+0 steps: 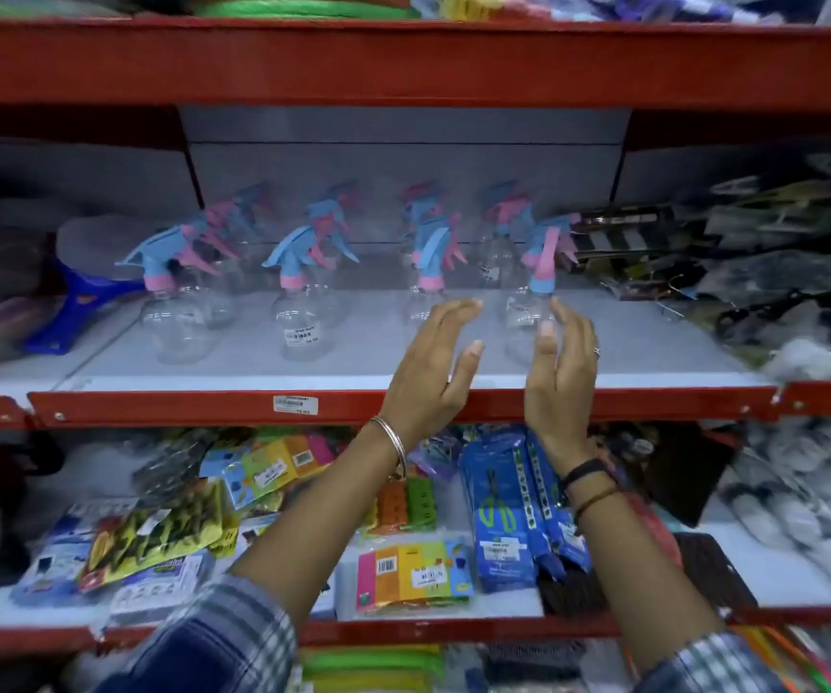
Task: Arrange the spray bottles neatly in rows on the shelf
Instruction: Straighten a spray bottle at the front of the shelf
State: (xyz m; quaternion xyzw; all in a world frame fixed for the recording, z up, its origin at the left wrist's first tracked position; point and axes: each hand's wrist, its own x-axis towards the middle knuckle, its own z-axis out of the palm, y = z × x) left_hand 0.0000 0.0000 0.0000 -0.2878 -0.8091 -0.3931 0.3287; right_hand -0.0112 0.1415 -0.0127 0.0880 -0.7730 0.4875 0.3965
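Several clear spray bottles with blue and pink trigger heads stand in rows on the grey middle shelf (343,362). The front row runs from a leftmost bottle (178,312) past a labelled bottle (298,317) and a third bottle (428,292) to a rightmost bottle (528,312). More bottles (328,212) stand behind them. My left hand (433,367) is held up with fingers apart, just in front of the third bottle. My right hand (561,372) is raised with spread fingers beside the rightmost bottle. Neither hand holds anything.
A blue plastic item (73,307) lies at the shelf's left end, and dark packaged goods (653,242) crowd the right end. The red shelf edge (203,407) carries a price label. The shelf below holds colourful packets (413,572) and blue scissor packs (503,517).
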